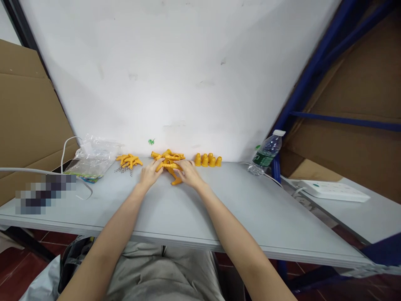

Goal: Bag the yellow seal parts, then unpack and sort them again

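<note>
A heap of orange-yellow plastic pieces (169, 154) lies on the table by the back wall, between my hands. At its front edge, my left hand (150, 173) has its fingers bent around the left end of one yellow plastic piece (169, 166). The fingers of my right hand (189, 173) close on the right end of the same piece. Below them another yellow piece (176, 180) points toward me. My fingertips partly hide the pieces, so their exact shape is hard to make out.
Branching yellow pieces with small metal chains (129, 161) lie left of my hands. Several yellow cup-shaped parts (205, 160) stand at right. A clear plastic bag (94, 154) and white cable (31, 170) are at left. A water bottle (267, 151) leans near the blue frame; a power strip (333, 191) sits beyond.
</note>
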A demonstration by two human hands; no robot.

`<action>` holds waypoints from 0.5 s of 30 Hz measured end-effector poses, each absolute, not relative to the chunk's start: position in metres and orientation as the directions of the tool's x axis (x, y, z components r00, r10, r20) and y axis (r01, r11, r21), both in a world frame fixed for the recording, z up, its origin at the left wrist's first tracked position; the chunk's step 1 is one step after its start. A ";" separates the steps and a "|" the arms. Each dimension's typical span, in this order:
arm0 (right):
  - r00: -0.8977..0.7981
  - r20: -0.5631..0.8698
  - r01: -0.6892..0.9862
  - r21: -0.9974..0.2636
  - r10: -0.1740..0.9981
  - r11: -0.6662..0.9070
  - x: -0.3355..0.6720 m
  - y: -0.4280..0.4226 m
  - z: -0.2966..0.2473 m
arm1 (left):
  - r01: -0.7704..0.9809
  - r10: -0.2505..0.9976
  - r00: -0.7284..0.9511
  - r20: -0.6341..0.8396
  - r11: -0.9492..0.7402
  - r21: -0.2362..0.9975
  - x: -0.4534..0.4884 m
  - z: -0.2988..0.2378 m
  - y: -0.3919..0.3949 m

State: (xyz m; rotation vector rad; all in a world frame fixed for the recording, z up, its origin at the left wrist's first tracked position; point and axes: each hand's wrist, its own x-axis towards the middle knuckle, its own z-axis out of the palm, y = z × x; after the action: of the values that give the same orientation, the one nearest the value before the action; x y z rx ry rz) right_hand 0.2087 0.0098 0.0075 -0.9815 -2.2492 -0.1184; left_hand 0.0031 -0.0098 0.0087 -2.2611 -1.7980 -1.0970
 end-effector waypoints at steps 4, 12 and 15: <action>-0.483 0.575 0.728 -0.155 0.660 0.668 0.207 0.009 0.009 | 0.855 0.805 0.108 0.584 -0.374 0.358 0.003 0.006 -0.009; -0.468 0.623 0.772 -0.058 0.627 0.633 0.203 0.006 0.013 | 0.841 0.831 0.053 0.553 -0.336 0.423 0.003 0.003 -0.007; -0.456 0.647 0.791 -0.021 0.611 0.612 0.203 0.005 0.014 | 0.800 0.828 0.022 0.560 -0.350 0.487 0.005 0.001 -0.005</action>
State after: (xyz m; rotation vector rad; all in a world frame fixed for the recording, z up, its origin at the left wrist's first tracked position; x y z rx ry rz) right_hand 0.2027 0.0045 0.0138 -1.0990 -2.2181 -0.3773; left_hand 0.0045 -0.0051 0.0011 -2.2701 -1.8103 -1.2885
